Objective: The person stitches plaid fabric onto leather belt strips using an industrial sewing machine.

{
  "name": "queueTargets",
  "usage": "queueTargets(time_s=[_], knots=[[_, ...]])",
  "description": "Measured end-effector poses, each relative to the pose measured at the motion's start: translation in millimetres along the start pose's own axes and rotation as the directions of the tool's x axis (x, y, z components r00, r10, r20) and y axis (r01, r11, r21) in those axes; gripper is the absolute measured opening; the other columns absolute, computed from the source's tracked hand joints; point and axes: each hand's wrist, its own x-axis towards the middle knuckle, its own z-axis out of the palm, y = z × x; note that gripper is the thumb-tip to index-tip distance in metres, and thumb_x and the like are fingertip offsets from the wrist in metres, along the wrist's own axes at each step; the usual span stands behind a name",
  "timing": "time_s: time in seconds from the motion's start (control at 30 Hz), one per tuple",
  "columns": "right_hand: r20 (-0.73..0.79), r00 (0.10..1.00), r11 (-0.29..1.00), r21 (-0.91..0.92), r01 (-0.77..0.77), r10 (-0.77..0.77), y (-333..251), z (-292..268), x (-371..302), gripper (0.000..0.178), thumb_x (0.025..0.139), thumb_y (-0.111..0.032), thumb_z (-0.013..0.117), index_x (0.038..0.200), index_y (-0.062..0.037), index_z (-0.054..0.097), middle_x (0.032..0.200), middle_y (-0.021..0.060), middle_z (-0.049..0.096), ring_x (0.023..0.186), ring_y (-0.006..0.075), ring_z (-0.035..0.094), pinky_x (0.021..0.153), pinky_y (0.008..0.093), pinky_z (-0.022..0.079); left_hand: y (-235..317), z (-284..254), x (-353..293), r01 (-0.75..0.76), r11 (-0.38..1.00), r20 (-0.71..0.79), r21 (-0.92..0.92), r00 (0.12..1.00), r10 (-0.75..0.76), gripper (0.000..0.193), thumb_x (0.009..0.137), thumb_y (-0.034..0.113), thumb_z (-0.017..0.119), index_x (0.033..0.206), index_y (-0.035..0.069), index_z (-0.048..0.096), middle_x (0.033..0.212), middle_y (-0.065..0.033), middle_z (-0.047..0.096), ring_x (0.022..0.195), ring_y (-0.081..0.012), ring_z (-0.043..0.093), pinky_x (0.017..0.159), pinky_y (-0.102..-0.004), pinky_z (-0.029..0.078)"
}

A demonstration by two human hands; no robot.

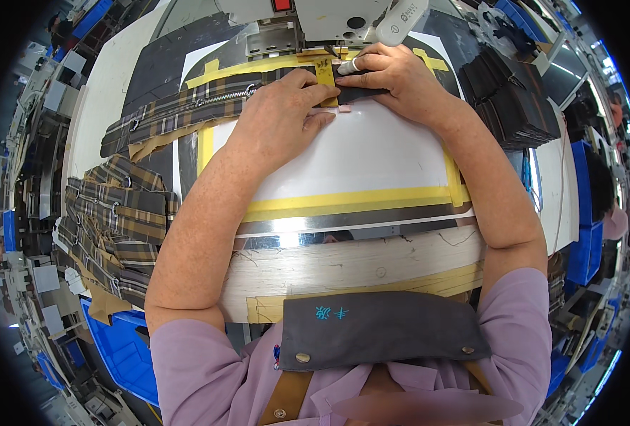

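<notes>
Around us, a workshop crowded with benches and blue bins curved away past the pale worktable (102, 121). At its middle, our left hand (279, 106) bent its fingers over the right end of a plaid strip with a metal zipper (194, 106), fingertips against a yellow marked strip (325, 82), the thumb apart from them and lower down. Our right hand (404, 82) reached in from the other side, a white finger cot (347, 67) on one finger, its fingers slightly spread over a dark fabric piece (363, 94). We could not tell whether either hand pinched cloth or only pressed it flat. The plaid strip lay to the left of the yellow strip and the dark piece to its right, both just in front of the sewing machine (333, 18). A small pink tab (344, 108) showed just below the yellow strip.

Beneath our hands spread a white sheet (343, 156) edged with yellow tape (343, 201). Farther out, we had more plaid zippered pieces (116, 227) heaped at left, above a blue bin (127, 358), and dark folded pieces (510, 106) stacked at right.
</notes>
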Motion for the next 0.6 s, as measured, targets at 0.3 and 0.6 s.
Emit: queueTargets(time_s=[0.3,0.6], knots=[[-0.01,0.99,0.984,0.113,-0.14,0.142,-4.6,1.8,1.4,0.039,0.072,0.0,0.074,0.11,-0.0117,0.074,0.112,0.0031,0.068,0.113,0.0261,0.059,0.093,0.0388,0.05,3.9,-2.2,-1.6,-0.039,0.994,0.05,0.098,0.998,0.034,0.036,0.093,0.03,0.066,0.128,0.022,0.068,0.112,-0.0128,0.057,0.096,-0.0269,0.066,0.085,-0.0388,0.056],[-0.093,0.996,0.995,0.095,0.0,0.009,-5.2,5.4,1.7,0.042,0.069,0.003,0.073,0.11,-0.0094,0.074,0.107,0.0091,0.066,0.105,0.0291,0.061,0.093,0.0392,0.051,3.3,-1.0,-1.7,-0.046,0.993,0.034,0.111,0.999,0.043,0.036,0.09,0.03,0.07,0.123,0.017,0.069,0.109,-0.0088,0.057,0.086,-0.0257,0.067,0.076,-0.0386,0.056]])
